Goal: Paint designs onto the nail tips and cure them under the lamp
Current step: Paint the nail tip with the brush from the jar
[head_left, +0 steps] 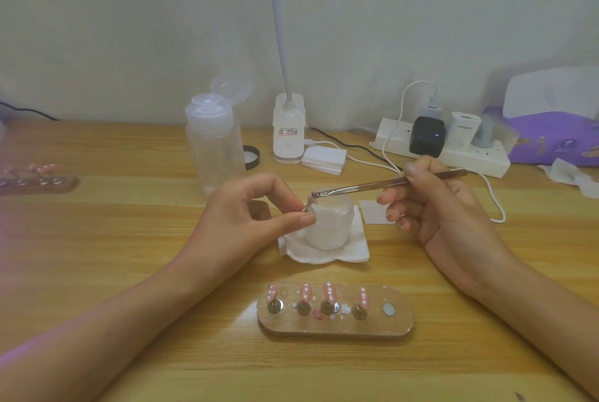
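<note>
Two bare hands are working over a wooden table (129,239): the left hand (256,210) is pinching one nail tip (310,199) between thumb and forefinger, holding it just above one frosted jar (327,223) that is standing on a white tissue (355,254). The right hand (434,203) is gripping one brush (372,186), its long axis running nearly left to right, handle end slightly higher, and its bristles pointing left, meeting the held tip. Nearer the camera, four pink nail tips (328,292) are standing upright in a row on one clear base (398,325), beside one bare metal disc (388,308).
</note>
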{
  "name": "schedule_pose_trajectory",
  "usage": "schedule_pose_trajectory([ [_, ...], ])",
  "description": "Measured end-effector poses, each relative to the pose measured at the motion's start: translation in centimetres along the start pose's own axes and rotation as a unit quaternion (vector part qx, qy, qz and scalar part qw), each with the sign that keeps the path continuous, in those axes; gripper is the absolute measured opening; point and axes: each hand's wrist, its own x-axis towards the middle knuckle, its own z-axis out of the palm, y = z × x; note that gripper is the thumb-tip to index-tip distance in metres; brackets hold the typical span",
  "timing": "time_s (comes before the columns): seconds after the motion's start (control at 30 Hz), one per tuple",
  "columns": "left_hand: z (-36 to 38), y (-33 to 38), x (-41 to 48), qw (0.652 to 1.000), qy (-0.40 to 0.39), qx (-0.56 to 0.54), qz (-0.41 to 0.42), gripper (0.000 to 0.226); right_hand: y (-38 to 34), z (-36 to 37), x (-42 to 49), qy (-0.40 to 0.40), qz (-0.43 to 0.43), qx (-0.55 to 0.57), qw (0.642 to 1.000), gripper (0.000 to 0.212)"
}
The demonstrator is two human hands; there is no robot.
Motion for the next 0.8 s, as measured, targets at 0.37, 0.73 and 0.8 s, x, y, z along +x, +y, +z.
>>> schedule_pose_trajectory([
  [0.37,0.0,-0.11,0.05,1.0,-0.003,-0.002,0.001,0.017,-0.02,0.01,-0.1,0.01,-0.03,0.002,0.999,0.019],
  [0.73,-0.01,-0.24,0.08,1.0,-0.008,-0.009,0.014,0.017,0.04,-0.02,-0.04,0.025,-0.042,-0.019,0.999,0.02],
  [0.8,-0.05,-0.3,0.09,1.0,-0.008,-0.009,0.015,0.017,0.0,0.02,-0.1,0.011,-0.051,-0.013,0.999,0.021],
])
